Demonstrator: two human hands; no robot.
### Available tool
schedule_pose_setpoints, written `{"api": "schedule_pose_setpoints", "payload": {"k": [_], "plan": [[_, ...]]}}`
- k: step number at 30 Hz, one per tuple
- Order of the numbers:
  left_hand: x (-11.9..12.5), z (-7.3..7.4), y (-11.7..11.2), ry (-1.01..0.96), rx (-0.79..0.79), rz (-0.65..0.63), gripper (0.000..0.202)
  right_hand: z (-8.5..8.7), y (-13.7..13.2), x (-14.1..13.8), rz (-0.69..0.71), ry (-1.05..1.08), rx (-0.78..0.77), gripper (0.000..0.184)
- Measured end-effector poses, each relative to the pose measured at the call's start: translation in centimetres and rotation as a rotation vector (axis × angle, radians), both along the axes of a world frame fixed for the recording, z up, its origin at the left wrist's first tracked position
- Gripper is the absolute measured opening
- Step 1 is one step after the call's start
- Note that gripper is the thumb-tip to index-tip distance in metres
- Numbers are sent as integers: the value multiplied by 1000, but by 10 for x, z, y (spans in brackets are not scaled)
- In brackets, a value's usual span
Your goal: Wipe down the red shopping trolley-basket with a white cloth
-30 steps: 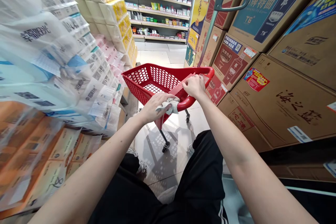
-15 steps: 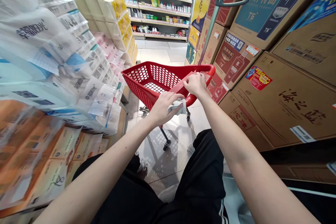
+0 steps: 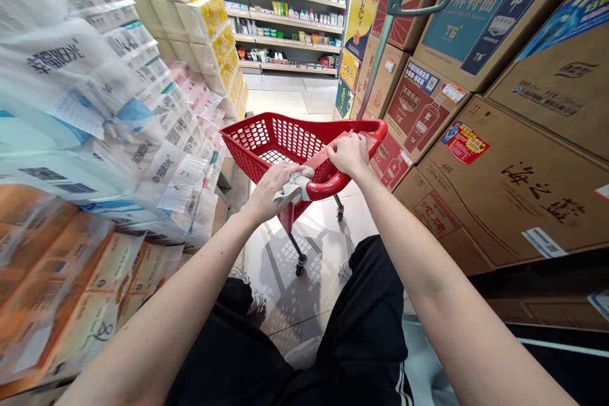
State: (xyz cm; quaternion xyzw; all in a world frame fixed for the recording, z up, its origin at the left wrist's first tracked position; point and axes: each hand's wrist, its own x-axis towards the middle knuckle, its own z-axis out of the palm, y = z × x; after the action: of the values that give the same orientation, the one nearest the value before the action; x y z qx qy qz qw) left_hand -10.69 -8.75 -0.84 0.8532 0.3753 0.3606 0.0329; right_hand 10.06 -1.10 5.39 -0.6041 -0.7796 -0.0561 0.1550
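Arms (image 3: 200, 285) outstretched, a cloth (image 3: 295, 184) is gripped by the curled left hand (image 3: 271, 190); a pink panel (image 3: 318, 161) is clasped by the right hand (image 3: 349, 153).

Left fingers (image 3: 287, 169) on pale cloth (image 3: 295, 184) at red cart handle (image 3: 332, 188), right fingers (image 3: 337, 150) over pink strip (image 3: 317, 160)

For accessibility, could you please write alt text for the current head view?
A person's left hand holds a pale cloth against the handle of a red cart, where the right hand also rests. Wrapped packages line the left, cardboard boxes the right, shelves beyond.
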Motion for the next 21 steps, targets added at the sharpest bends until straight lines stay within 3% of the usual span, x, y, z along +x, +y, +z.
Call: {"api": "schedule_pose_setpoints", "payload": {"k": [6, 21], "plan": [[-7, -1, 4, 11, -27, 11, 46, -1, 0, -1, -6, -21, 0, 42], [14, 5, 6, 123, -22, 130, 41, -3, -9, 3, 20, -63, 5, 38]]}}
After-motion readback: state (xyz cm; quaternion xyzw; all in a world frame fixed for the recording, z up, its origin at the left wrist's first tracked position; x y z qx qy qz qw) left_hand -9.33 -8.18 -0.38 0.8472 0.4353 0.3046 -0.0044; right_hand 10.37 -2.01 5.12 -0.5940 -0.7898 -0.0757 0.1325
